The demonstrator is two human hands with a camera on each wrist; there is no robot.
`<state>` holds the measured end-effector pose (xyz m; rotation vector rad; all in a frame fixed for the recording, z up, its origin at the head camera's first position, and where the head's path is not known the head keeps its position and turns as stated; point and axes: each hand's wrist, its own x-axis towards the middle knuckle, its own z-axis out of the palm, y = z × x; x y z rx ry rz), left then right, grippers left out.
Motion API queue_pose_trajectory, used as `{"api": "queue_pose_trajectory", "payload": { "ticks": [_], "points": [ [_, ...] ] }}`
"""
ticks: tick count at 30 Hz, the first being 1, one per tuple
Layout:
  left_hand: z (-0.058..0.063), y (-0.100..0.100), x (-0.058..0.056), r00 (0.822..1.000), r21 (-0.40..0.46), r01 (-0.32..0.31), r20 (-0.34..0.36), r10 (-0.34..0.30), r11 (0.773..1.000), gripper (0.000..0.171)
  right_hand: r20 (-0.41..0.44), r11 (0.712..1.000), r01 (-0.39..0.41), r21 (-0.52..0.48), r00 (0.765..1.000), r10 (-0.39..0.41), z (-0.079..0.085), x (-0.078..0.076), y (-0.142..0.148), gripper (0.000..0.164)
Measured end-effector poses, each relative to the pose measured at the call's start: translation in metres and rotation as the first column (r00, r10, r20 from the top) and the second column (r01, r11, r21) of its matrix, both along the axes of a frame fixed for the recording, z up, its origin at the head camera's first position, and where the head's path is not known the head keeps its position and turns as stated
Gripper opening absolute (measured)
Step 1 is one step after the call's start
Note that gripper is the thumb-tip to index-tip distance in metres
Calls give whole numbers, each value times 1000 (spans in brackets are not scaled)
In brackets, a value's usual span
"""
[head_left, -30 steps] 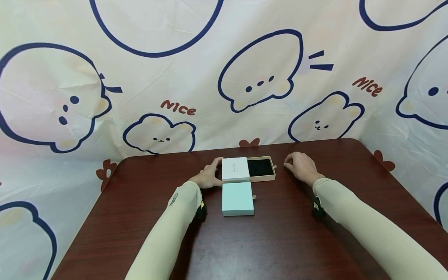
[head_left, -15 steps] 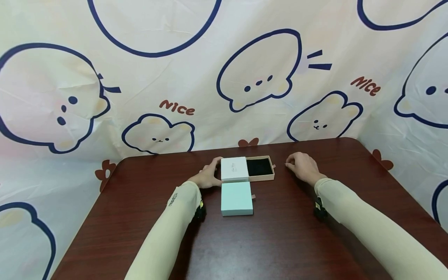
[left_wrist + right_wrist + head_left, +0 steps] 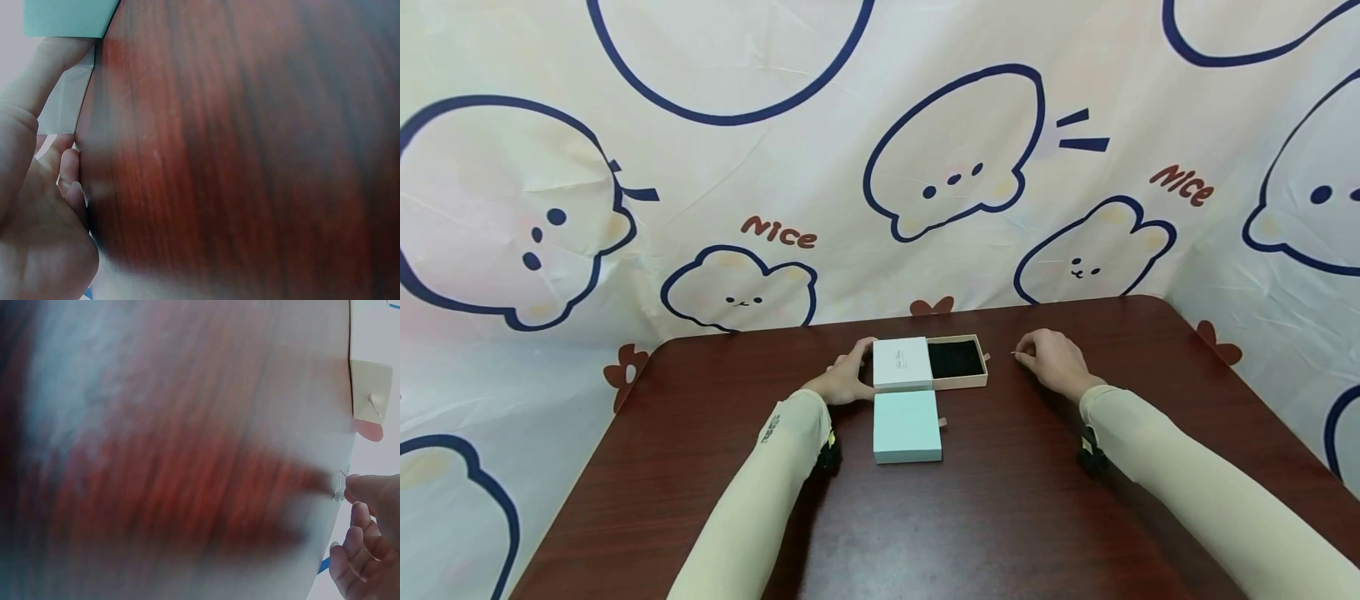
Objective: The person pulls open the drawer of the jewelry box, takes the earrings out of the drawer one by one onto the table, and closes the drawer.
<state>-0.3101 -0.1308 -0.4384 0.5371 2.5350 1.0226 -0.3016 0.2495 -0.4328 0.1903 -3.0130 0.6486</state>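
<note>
A white jewelry box (image 3: 902,363) lies near the table's far side, its drawer (image 3: 956,382) with a black lining slid out to the right. My left hand (image 3: 844,377) grips the closed left end of this box, thumb at the near corner, fingers round the far side. Just in front of the white box lies a teal box (image 3: 907,427) with a small tab on its right. To the right of the drawer, my right hand (image 3: 1051,360) pinches a tiny earring (image 3: 339,495) between thumb and finger. It shows a thin wire hook and a small round bead.
The dark wood table (image 3: 1000,508) carries both boxes. A printed cloth (image 3: 850,167) hangs behind the table and along its sides. A short pull tab (image 3: 987,357) sticks out from the drawer's right end.
My right hand has shifted slightly right, away from the drawer, and the earring now shows at its fingertips. The left hand and both boxes have stayed in place.
</note>
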Motion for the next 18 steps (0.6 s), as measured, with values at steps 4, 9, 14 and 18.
{"api": "queue_pose_trajectory", "payload": {
  "ticks": [4,9,14,18],
  "points": [
    [1,0,1,1000,4,2,0,-2,1000,95,3,1000,2,9,1000,-2,-1,1,2,14],
    [1,-1,1,1000,4,6,0,-6,1000,94,12,1000,-2,18,1000,1,0,0,3,15],
    [1,0,1,1000,4,3,-2,-3,1000,94,29,1000,-2,16,1000,1,0,-1,5,16],
    [0,0,0,1000,2,-3,1,3,1000,95,38,1000,-7,24,999,6,-1,-2,7,16]
  ]
}}
